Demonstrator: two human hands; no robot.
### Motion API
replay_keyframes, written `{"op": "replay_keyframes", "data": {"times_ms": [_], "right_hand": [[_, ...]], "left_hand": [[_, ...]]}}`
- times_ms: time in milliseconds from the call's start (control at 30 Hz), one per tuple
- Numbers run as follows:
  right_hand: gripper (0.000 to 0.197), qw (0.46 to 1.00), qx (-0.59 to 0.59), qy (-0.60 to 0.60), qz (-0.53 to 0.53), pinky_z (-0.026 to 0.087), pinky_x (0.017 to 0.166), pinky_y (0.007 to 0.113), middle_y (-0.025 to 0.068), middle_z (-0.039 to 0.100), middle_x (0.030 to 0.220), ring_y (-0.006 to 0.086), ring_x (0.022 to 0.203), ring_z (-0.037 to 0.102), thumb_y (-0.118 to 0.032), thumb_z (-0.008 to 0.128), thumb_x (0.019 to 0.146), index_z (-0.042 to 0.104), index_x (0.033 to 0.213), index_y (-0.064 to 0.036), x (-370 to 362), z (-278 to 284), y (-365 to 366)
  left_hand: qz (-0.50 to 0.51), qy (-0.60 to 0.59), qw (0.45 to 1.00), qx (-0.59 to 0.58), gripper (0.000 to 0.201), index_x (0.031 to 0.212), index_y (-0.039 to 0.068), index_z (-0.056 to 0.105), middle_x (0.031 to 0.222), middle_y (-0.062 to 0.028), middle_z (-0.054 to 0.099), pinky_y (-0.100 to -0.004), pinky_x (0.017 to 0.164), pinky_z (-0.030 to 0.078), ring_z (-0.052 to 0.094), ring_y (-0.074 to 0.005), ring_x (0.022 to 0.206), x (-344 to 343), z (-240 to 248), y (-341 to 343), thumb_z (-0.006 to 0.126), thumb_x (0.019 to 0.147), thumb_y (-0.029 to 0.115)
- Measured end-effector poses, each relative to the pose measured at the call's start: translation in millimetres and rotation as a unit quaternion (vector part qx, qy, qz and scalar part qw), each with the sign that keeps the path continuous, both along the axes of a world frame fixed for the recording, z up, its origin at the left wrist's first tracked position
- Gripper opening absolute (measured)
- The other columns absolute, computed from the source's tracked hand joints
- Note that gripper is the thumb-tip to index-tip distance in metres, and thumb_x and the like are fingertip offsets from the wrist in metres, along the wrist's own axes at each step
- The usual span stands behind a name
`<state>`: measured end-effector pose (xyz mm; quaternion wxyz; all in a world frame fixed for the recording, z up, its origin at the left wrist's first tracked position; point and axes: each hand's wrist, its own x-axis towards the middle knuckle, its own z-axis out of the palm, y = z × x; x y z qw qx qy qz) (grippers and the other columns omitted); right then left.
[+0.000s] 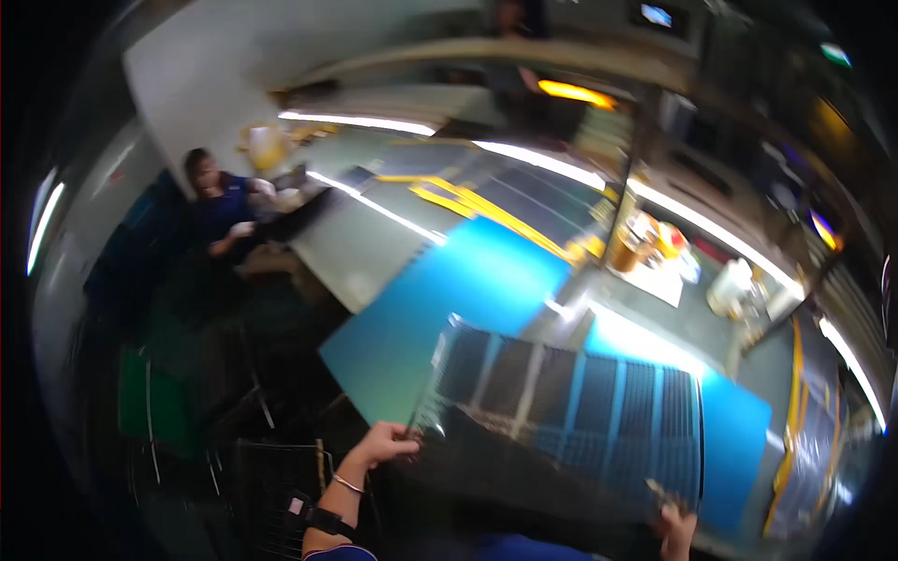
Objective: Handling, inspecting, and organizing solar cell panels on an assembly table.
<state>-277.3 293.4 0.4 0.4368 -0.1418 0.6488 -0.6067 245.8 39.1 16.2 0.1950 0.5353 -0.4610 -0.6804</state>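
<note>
A wide, thin sheet (589, 393) with rows of dark bands and see-through gaps stretches between my two hands, tilted over the table. Its left edge looks like shiny clear plastic; the near part is very dark, and blur hides its detail. My left hand (388, 444) is closed on the sheet's near left edge. Low on the right, my right hand (675, 528) pinches its near right corner, partly blurred. Beneath and beyond the sheet lie a blue mat (458, 280) and a second blue mat (734, 449).
Yellow strips (486, 210) and dark panels (533, 196) lie on the table's far side. Bottles (730, 285) and a brown container (636, 234) stand back right, near a post (622, 206). A seated person (224, 206) works at the left. A green stool (154, 397) stands at lower left.
</note>
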Motion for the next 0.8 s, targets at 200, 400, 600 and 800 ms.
{"op": "replay_keyframes", "data": {"times_ms": [200, 400, 600, 800], "right_hand": [[0.040, 0.991, -0.043, -0.001, -0.128, 0.053, 0.074, 0.032, 0.0045, 0.062, 0.098, 0.0166, 0.088, 0.062, 0.004, 0.063, 0.075, 0.056, 0.113, -0.0064, -99.1, 0.8, 44.8], [0.033, 0.978, 0.028, 0.017, -0.208, 0.055, 0.065, 0.025, 0.0040, 0.064, 0.097, 0.0154, 0.081, 0.065, -0.003, 0.060, 0.085, 0.055, 0.117, -0.0066, -191.9, -14.8, 68.1], [0.032, 0.961, 0.138, 0.127, -0.204, 0.051, 0.065, 0.019, 0.0000, 0.065, 0.097, 0.0067, 0.079, 0.062, -0.008, 0.064, 0.086, 0.058, 0.116, -0.0064, -217.3, -31.4, 104.6], [0.030, 0.956, 0.099, 0.214, -0.176, 0.040, 0.062, 0.015, -0.0066, 0.060, 0.091, 0.0009, 0.071, 0.052, -0.009, 0.063, 0.087, 0.060, 0.117, -0.0062, -228.2, -47.0, 119.3]], "left_hand": [[-0.096, 0.021, 0.988, -0.121, 0.033, 0.114, -0.002, 0.061, 0.086, -0.0070, 0.065, -0.0246, 0.062, 0.052, 0.060, -0.0103, 0.070, -135.3, 16.7, -39.8, 0.062, 0.080, -0.002], [-0.063, 0.143, 0.978, -0.137, 0.048, 0.124, 0.005, 0.056, 0.093, -0.0077, 0.065, -0.0227, 0.064, 0.051, 0.058, -0.0067, 0.071, -229.4, -4.2, -49.8, 0.062, 0.078, -0.008], [-0.223, -0.084, 0.888, -0.393, 0.039, 0.114, 0.008, 0.064, 0.115, -0.0107, 0.063, -0.0330, 0.095, 0.044, 0.054, -0.0238, 0.116, -239.8, -39.9, -52.4, 0.071, 0.076, 0.006], [-0.374, -0.089, 0.832, -0.400, 0.055, 0.128, 0.021, 0.054, 0.141, -0.0001, 0.042, -0.0493, 0.114, 0.005, 0.014, -0.0305, 0.141, -229.1, -57.2, -59.3, 0.065, 0.077, 0.004]]}}
